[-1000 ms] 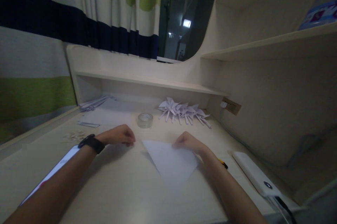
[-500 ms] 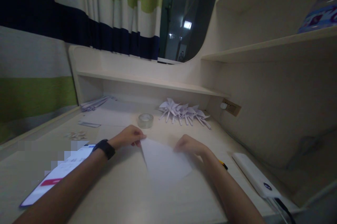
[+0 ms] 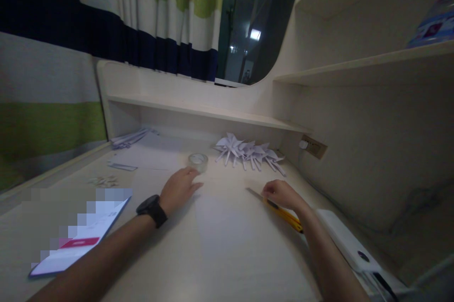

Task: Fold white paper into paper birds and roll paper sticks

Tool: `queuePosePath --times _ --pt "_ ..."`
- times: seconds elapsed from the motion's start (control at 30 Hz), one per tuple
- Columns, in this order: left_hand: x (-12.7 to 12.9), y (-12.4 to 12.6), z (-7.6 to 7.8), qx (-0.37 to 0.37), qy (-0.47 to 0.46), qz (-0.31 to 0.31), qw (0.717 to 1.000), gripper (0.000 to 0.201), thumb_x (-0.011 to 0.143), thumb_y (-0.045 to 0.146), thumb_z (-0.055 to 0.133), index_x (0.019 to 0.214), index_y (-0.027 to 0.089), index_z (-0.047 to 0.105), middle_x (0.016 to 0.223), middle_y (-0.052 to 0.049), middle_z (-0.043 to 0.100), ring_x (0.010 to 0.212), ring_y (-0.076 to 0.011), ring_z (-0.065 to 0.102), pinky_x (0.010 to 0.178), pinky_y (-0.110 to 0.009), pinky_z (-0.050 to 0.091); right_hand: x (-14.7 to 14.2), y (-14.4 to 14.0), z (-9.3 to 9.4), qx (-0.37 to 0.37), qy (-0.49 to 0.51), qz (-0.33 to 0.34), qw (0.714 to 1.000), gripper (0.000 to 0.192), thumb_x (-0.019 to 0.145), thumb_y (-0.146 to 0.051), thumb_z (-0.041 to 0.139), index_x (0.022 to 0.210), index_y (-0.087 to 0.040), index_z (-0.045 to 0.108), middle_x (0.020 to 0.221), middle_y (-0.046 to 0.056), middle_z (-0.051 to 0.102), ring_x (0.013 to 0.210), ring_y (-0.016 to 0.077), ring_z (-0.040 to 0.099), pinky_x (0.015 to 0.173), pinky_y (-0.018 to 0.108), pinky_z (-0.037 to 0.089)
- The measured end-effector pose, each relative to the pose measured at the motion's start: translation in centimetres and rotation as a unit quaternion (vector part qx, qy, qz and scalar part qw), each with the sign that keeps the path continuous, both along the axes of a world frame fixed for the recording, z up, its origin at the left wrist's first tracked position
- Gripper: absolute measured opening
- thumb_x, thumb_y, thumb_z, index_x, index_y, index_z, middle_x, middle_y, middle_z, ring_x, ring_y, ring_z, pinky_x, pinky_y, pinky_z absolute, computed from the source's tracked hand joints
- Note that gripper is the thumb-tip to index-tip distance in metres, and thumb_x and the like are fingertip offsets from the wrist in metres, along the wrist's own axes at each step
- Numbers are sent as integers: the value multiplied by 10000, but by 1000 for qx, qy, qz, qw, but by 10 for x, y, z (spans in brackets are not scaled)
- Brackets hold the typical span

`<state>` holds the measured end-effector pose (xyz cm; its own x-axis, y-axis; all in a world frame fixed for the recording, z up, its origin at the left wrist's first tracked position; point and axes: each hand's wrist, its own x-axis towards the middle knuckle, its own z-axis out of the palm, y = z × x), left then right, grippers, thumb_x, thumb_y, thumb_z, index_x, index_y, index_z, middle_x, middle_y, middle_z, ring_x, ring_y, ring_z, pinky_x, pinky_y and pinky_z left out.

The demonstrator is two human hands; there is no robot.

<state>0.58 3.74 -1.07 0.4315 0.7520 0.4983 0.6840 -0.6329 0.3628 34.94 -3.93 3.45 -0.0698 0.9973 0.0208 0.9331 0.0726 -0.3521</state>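
Head view: a pale wooden bench (image 3: 177, 264) fills the lower frame, in dim light.
Left hand: the left hand (image 3: 179, 188) lies palm down at centre frame, its fingers (image 3: 194, 185) loose and spread, closed on nothing, resting at the far left edge of the sheet; a black watch (image 3: 152, 209) sits on the wrist.
Paper: a white flat sheet of paper (image 3: 227, 219) lies on the bench between the two hands, faint against the pale surface, so its exact outline is hard to tell.
Right hand: the right hand (image 3: 280, 194) at centre right has its fingers curled around a yellow utility knife with a slim metal blade (image 3: 273, 205); the blade tip points to the upper left, near the sheet's right side.
Tape: a clear roll of adhesive tape (image 3: 197, 162) stands just beyond the left hand.
Folded pieces: a row of white folded paper shapes (image 3: 248, 151) lies further back, right of the tape.
Lower left: a phone with a lit screen (image 3: 80, 245), partly blurred out.
Lower right: a white oblong power bank (image 3: 349, 245) beside the right forearm.
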Motion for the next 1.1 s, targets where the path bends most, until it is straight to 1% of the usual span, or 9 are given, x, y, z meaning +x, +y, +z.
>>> queuePosePath --times 0.07,0.2,0.27,0.4,0.5,0.6,0.8,0.9,1.1 --pt "14 -20 -3 17 63 -49 997 390 913 447 432 1120 185 635 1196 -133 626 1119 -286 549 968 -423 385 3 -8 -7 33 -40 -23 998 281 783 -332 534 884 -138 711 923 137 709 823 226 629 700 278 409" --pt "35 -57 -20 14 141 -112 984 584 888 589 406 1356 244 460 1442 -136 412 1326 -351 344 1045 -553 274 3 -22 -23 69 -82 -25 994 353 838 -349 513 1065 -128 669 1071 156 665 952 243 613 806 289 412" --pt "40 -66 -30 -9 162 -129 978 606 902 604 347 1395 258 407 1468 -133 374 1356 -366 284 1051 -600 224 -2 -27 -28 91 -79 -19 993 329 851 -306 496 1077 -133 663 1078 147 657 993 241 594 849 294 403" --pt "41 -66 -40 -25 175 -132 975 546 945 538 278 1403 265 393 1479 -119 360 1364 -351 276 1064 -599 191 -24 -34 -33 110 -44 25 993 275 849 -218 471 1027 -161 674 1043 112 666 979 223 592 856 290 405" --pt "40 -64 -40 -19 171 -128 977 468 977 437 244 1397 300 398 1475 -83 377 1360 -318 298 1071 -569 194 -46 -37 -31 86 17 88 992 269 841 -211 489 1035 -166 671 1054 100 677 935 209 617 816 273 423" --pt "40 -66 -38 -8 169 -125 978 434 984 378 246 1375 321 426 1452 -65 414 1336 -302 342 1059 -551 218 -63 -35 -28 40 14 110 993 205 839 -261 521 907 -170 692 905 79 701 803 196 627 715 266 422" --pt "44 -70 -37 31 156 -97 982 398 957 319 336 1328 320 480 1374 -69 499 1247 -312 422 994 -548 275 -83 -15 -31 18 -70 53 996 251 778 -408 623 847 -176 688 893 86 691 810 205 611 674 274 392" --pt "44 -70 -40 49 159 -88 982 406 947 299 336 1326 288 481 1364 -92 502 1227 -322 429 983 -565 262 -88 -5 -37 -4 -74 22 997 243 719 -403 678 827 -186 688 886 85 690 820 213 612 656 276 385" --pt "44 -74 -37 59 159 -67 983 437 914 314 369 1324 210 482 1309 -159 520 1184 -346 446 966 -577 255 -85 12 -42 -13 -42 33 998 215 635 -312 743 785 -181 664 814 53 671 745 187 584 594 255 354"
